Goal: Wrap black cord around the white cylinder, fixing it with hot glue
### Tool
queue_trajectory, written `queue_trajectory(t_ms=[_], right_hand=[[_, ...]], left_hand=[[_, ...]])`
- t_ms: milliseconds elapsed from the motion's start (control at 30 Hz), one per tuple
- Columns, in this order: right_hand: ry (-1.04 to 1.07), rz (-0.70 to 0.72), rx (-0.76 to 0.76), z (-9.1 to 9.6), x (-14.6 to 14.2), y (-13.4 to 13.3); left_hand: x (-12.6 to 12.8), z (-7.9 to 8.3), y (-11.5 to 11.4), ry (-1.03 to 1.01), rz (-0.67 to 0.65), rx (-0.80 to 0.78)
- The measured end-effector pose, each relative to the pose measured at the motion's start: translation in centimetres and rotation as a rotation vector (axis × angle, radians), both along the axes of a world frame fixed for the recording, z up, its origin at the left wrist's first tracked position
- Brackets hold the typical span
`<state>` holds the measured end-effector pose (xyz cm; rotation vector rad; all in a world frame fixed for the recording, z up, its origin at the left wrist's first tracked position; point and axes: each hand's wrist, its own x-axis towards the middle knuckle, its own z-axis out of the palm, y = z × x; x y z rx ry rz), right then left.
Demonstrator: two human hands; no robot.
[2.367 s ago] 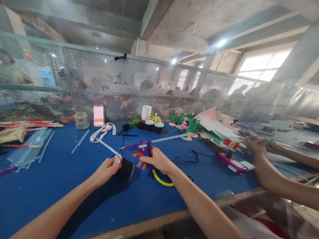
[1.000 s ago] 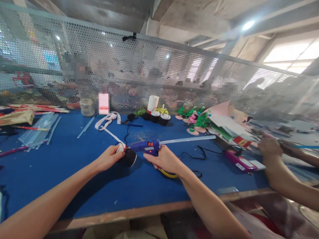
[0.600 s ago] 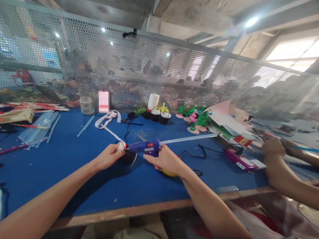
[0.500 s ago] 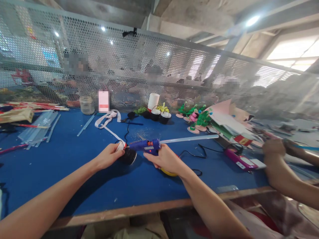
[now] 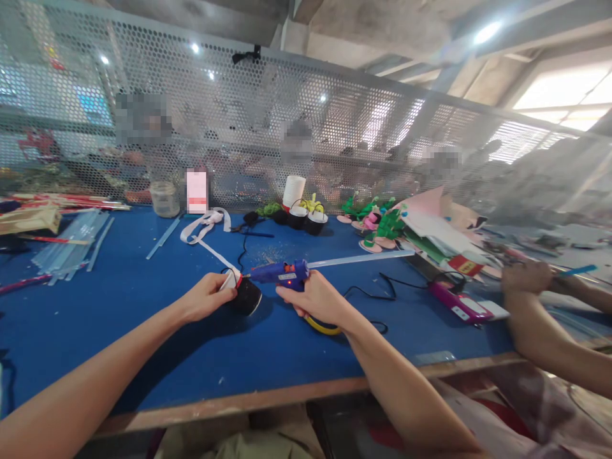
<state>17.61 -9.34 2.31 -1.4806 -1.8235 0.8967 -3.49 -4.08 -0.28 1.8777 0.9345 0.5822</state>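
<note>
My left hand is closed on a small black bucket tipped on its side, with a red-and-white end under the thumb. From there a white ribbon runs back to a loose coil on the blue table. My right hand grips a blue hot glue gun, its red light lit. The nozzle points left, close to the bucket's end by my left fingers; whether they touch I cannot tell. A long clear glue stick juts from the back of the gun.
Behind stand small black-and-white buckets, a white roll and green craft plants. Glue sticks lie left. Yellow-handled scissors sit under my right hand. A purple power strip lies near a co-worker's hand.
The glue gun's nozzle has shifted slightly up and right relative to the bucket. My left hand keeps its hold. At the right, the co-worker's hands have moved a little.
</note>
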Motion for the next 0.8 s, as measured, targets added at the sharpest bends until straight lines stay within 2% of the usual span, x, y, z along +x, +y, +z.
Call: queue_trajectory(t_ms=[167,333,500,667,800], right_hand=[[0.052,0.032,-0.029,0.04,0.08,0.04],[0.053,-0.011,-0.05,-0.04,0.1,0.23],[0.061,0.026,-0.063,0.0,0.14,0.16],[0.059,-0.019,-0.056,-0.05,0.1,0.21],[0.067,0.03,-0.05,-0.1,0.22,0.22]], left_hand=[[0.1,0.39,-0.24,0.003,-0.02,-0.027],[0.1,0.51,-0.26,-0.014,-0.046,-0.038],[0.06,0.41,-0.25,-0.014,-0.041,-0.047],[0.08,0.45,-0.28,-0.013,-0.048,-0.044],[0.04,0.49,-0.24,-0.013,-0.055,-0.036]])
